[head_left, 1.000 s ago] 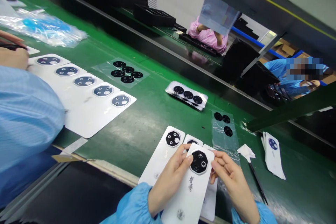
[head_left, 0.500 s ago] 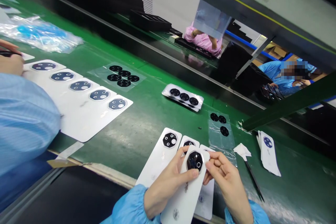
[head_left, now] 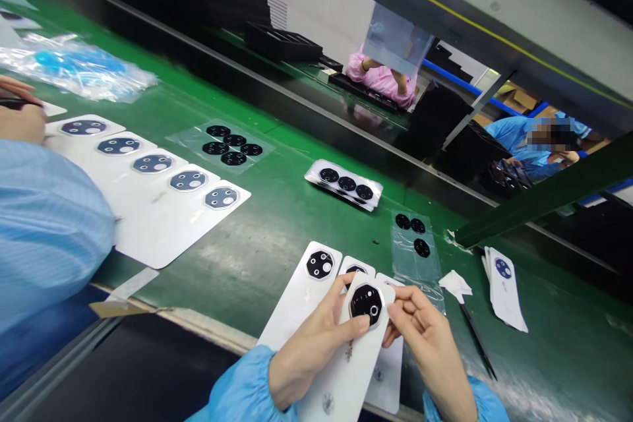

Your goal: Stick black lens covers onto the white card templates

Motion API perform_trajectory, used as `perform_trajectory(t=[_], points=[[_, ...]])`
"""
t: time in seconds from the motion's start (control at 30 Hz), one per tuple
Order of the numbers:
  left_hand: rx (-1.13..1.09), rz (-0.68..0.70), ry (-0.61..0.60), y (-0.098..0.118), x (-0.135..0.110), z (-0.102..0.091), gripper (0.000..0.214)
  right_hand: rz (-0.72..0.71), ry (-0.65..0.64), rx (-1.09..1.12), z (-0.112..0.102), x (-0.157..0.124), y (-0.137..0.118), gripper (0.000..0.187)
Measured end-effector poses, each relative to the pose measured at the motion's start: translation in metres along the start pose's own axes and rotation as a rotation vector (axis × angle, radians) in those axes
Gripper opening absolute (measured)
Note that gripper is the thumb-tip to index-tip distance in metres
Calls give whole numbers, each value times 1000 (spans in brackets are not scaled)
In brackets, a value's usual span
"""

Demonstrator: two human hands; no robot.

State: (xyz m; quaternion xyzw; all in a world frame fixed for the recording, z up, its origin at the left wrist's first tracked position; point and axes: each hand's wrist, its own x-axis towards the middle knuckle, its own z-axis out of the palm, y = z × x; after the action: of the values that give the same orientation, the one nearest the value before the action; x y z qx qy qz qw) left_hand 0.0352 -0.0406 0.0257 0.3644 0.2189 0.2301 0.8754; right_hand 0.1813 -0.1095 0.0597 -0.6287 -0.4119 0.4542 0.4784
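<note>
My left hand (head_left: 316, 343) grips a white phone back cover (head_left: 339, 369), its thumb lying at the lower edge of the cover's black eight-sided camera lens plate (head_left: 366, 304). At the cover's upper right edge, my right hand (head_left: 422, 336) pinches with thumb and fingers. The cover is tilted up over other white phone back covers (head_left: 294, 297) on the bench; their lower parts are partly hidden by it and my hands. To the right of my right hand, a slim black pointed tool (head_left: 479, 343) lies with its top end at a crumpled white wipe (head_left: 455, 285).
Clear film sheets with black lens plates (head_left: 233, 140) (head_left: 421, 248) and a stacked tray (head_left: 343, 184) lie on the green bench (head_left: 277, 217). White covers (head_left: 505, 290) are piled right. A co-worker's blue sleeve (head_left: 49, 224) and more covers (head_left: 163, 217) are left. A green post (head_left: 539, 201) rises right.
</note>
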Motion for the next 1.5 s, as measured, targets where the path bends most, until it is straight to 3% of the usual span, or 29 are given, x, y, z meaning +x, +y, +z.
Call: perform_trajectory(t=[0.17, 0.37, 0.57, 0.77, 0.87, 1.0, 1.1, 1.23, 1.37, 1.5], points=[[142, 33, 2, -3, -1, -3, 56, 74, 7, -26, -1, 6, 6, 32], [462, 142, 12, -7, -5, -12, 50, 98, 90, -29, -4, 10, 16, 36], [316, 106, 25, 0, 8, -8, 27, 76, 167, -68, 0, 9, 17, 37], [419, 91, 63, 2, 21, -2, 32, -11, 197, -220, 5, 9, 17, 36], [388, 104, 91, 3, 20, -2, 32, -3, 184, -194, 7, 8, 18, 34], [296, 182, 244, 17, 17, -8, 31, 17, 71, -28, 7, -2, 24, 34], [283, 260, 382, 29, 17, -16, 30, 60, -7, -38, 1, -13, 29, 34], [428, 316, 365, 37, 19, -23, 27, 136, 77, 57, -22, -6, 19, 34], [816, 396, 375, 28, 9, -31, 40, 92, 322, -21, -72, 48, -6, 34], [1193, 575, 81, 3, -8, -46, 38, 109, 472, -70, -130, 131, -14, 22]])
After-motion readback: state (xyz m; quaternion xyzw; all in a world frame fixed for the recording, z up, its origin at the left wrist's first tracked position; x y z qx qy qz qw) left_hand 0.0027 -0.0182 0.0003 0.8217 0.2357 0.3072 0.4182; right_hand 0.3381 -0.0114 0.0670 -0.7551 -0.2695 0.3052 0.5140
